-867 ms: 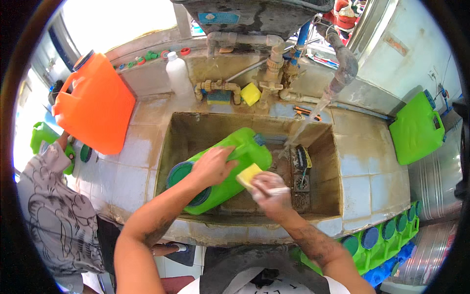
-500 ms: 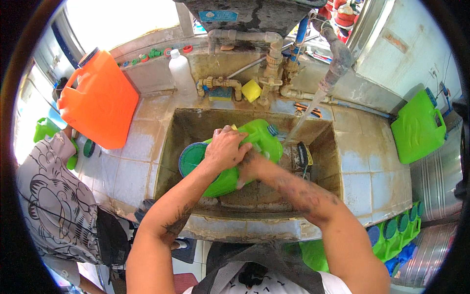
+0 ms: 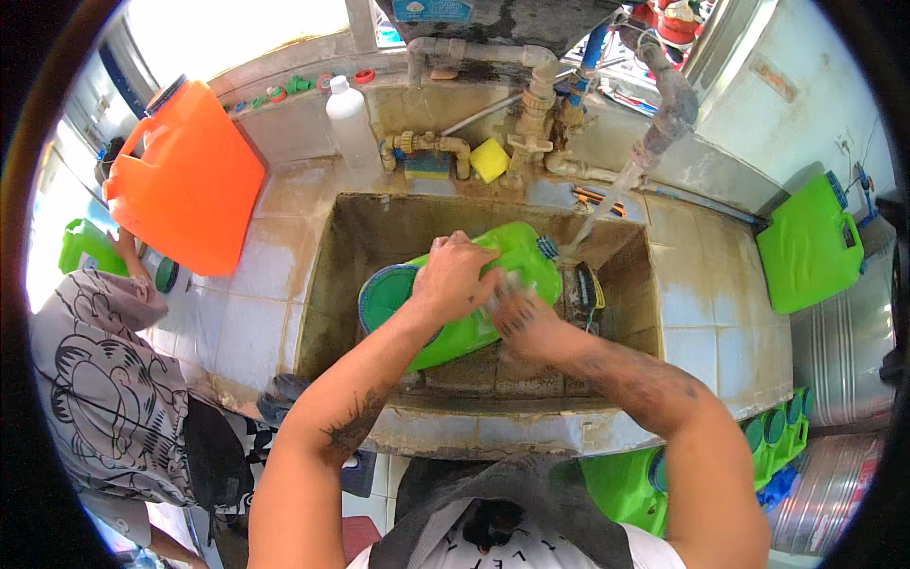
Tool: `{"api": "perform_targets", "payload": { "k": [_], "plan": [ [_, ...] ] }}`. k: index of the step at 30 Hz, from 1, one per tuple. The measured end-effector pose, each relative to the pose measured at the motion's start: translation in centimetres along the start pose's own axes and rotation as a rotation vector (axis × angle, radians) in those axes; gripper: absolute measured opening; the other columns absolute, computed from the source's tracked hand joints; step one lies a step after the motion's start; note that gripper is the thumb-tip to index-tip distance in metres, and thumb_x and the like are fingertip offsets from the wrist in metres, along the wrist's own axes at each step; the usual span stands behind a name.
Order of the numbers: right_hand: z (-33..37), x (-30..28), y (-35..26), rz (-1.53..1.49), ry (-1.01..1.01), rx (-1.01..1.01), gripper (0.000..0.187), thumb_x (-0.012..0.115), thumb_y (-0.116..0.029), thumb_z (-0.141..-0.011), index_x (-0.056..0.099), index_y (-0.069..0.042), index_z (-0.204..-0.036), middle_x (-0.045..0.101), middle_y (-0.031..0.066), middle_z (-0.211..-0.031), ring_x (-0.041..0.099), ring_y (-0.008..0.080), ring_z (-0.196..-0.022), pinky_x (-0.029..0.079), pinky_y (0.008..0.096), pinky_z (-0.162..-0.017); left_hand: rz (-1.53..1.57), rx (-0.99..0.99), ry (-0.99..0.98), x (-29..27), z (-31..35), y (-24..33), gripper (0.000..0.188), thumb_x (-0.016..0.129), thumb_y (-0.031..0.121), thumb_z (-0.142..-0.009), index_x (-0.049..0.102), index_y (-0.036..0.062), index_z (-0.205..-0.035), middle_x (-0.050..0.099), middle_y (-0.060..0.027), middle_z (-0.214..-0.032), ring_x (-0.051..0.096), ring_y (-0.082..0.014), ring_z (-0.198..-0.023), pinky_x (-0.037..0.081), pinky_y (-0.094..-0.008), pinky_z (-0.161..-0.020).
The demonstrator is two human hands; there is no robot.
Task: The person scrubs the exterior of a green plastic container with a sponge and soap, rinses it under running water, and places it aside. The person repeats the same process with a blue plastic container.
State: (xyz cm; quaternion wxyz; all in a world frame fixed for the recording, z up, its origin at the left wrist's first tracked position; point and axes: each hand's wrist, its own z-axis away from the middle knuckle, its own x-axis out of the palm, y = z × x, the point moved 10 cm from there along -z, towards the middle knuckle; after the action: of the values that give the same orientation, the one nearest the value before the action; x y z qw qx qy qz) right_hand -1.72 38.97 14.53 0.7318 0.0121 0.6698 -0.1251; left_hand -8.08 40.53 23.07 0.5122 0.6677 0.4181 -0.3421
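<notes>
A green jerry can (image 3: 527, 268) lies tilted in the sink (image 3: 327, 275), its wide dark-green lid (image 3: 387, 302) toward the left and a small blue spout cap (image 3: 547, 247) toward the right. My left hand (image 3: 459, 279) is closed over the upper part of the can, its fingers curled over the far side. Against the can's near face rests my right hand (image 3: 519, 318), smeared by motion; whitish wet streaks show by its fingers. Whether it holds anything is hidden. Water (image 3: 595, 218) runs from the pipe spout (image 3: 668, 104) just beyond the blue cap.
An orange jerry can (image 3: 190, 180) stands on the left counter, a green jug (image 3: 810, 245) on the right. A white bottle (image 3: 351, 128), yellow sponge (image 3: 490, 160) and pipes line the back. A brush (image 3: 590, 286) lies in the sink. Another person (image 3: 123, 379) stands at left.
The green can has shifted slightly right, with my left hand moving along on it. My right hand has slid across the can's face, away from my left wrist.
</notes>
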Motion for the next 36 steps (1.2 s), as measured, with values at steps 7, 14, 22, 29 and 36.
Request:
{"api": "perform_targets", "payload": {
  "k": [7,14,22,29,36],
  "plan": [
    [2.8,0.5,0.4,-0.158,0.243,0.042,0.052,0.069,-0.015,-0.073,0.062,-0.001,-0.123,0.062,0.0227,-0.121,0.055,0.0369,-0.120,0.041,0.0449,-0.109,0.133,-0.022,0.073,-0.8,-1.9,-1.2,0.028,0.065,0.028,-0.088,0.076,0.0067,-0.103,0.073,-0.0169,-0.098,0.064,-0.0345,-0.100,0.047,-0.0464,-0.093],
    [6.8,-15.8,-0.1,-0.024,0.885,0.022,0.037,0.060,-0.011,-0.081,0.064,-0.001,-0.117,0.066,0.0218,-0.112,0.058,0.0362,-0.116,0.042,0.0477,-0.106,0.652,-0.216,0.478,-4.2,0.3,-5.8,0.024,0.059,0.015,-0.096,0.072,-0.0035,-0.106,0.072,-0.0132,-0.090,0.069,-0.0208,-0.087,0.053,-0.0326,-0.078],
    [-6.4,-5.3,2.1,-0.222,-0.503,0.263,0.033,0.064,-0.007,-0.077,0.068,0.002,-0.107,0.061,0.0224,-0.126,0.055,0.0409,-0.121,0.045,0.0531,-0.100,0.660,-0.124,0.556,-4.3,-0.4,-3.9,0.022,0.060,0.014,-0.094,0.072,-0.0033,-0.099,0.071,-0.0164,-0.086,0.069,-0.0274,-0.081,0.053,-0.0368,-0.075],
    [2.5,-4.7,-1.7,-0.216,0.834,0.079,0.049,0.064,-0.003,-0.074,0.062,0.007,-0.122,0.055,0.0268,-0.135,0.048,0.0472,-0.130,0.040,0.0523,-0.109,0.421,-0.164,0.143,-0.2,-4.4,-2.5,0.033,0.068,0.029,-0.088,0.072,-0.0007,-0.102,0.070,-0.0204,-0.088,0.068,-0.0332,-0.088,0.053,-0.0374,-0.079],
    [7.6,-3.4,-5.7,-0.485,0.720,0.115,0.057,0.069,-0.012,-0.082,0.053,0.007,-0.133,0.052,0.0246,-0.138,0.049,0.0426,-0.130,0.040,0.0496,-0.110,0.718,-0.281,-0.638,9.4,-3.5,-0.4,0.032,0.074,0.036,-0.086,0.068,0.0041,-0.090,0.063,-0.0043,-0.070,0.060,-0.0171,-0.057,0.048,-0.0362,-0.049]
  ]
}}
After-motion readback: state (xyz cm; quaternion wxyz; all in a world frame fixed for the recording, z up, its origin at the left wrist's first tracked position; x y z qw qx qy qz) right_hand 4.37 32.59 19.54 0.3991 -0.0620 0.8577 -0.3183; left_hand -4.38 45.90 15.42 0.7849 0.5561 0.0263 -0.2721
